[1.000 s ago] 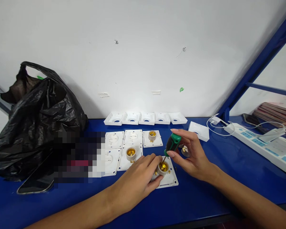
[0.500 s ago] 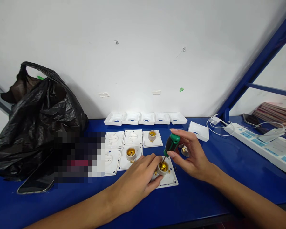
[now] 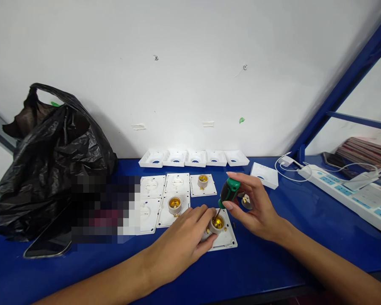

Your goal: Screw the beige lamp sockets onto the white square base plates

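My right hand (image 3: 254, 207) grips a short screwdriver (image 3: 229, 191) with a green and black handle, held tilted. Its tip reaches down inside a round lamp socket (image 3: 218, 223) lined with brass-coloured metal. That socket sits on a square white base plate (image 3: 227, 240) on the blue table. My left hand (image 3: 193, 231) is closed around the socket's left side, thumb in front and fingers behind, and covers part of the plate. Just behind my right hand lies a loose socket (image 3: 246, 201), partly hidden. A small screw (image 3: 234, 225) lies beside the plate.
Several white plates (image 3: 178, 183) stand left of centre, two with sockets. White covers (image 3: 195, 158) line the wall, and another cover (image 3: 264, 175) lies apart. A power strip (image 3: 346, 192) is at right. A black plastic bag (image 3: 57, 156) and a phone (image 3: 49, 239) are at left.
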Tool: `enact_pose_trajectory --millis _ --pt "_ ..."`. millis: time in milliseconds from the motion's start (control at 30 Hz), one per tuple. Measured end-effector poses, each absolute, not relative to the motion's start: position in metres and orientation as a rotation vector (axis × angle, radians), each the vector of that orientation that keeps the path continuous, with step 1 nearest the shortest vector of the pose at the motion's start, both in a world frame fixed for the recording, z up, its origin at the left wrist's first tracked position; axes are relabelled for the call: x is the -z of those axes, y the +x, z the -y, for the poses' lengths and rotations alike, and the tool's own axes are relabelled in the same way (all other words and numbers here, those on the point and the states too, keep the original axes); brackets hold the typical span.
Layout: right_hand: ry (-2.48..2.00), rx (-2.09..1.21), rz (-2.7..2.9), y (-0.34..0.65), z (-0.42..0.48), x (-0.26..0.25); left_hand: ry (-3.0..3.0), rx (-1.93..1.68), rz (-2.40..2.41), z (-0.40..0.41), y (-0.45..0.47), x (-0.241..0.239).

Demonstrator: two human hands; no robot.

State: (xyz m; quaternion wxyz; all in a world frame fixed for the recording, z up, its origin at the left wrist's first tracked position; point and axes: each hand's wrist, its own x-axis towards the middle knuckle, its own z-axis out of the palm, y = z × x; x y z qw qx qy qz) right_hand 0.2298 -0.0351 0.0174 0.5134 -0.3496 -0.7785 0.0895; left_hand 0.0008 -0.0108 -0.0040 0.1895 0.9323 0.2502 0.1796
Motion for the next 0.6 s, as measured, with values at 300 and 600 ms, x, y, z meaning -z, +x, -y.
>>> enact_pose_trajectory --millis 300,600 --pt "-0.835 -0.204 1.857 0.2287 0.0341 -0.0169 2.613 -0.548 -0.684 0.0122 -0.001 0.0049" --pt "-0.855 -0.233 1.859 0.231 0.0323 -0.016 2.613 -0.508 -0.696 0.0104 0.0009 0.0038"
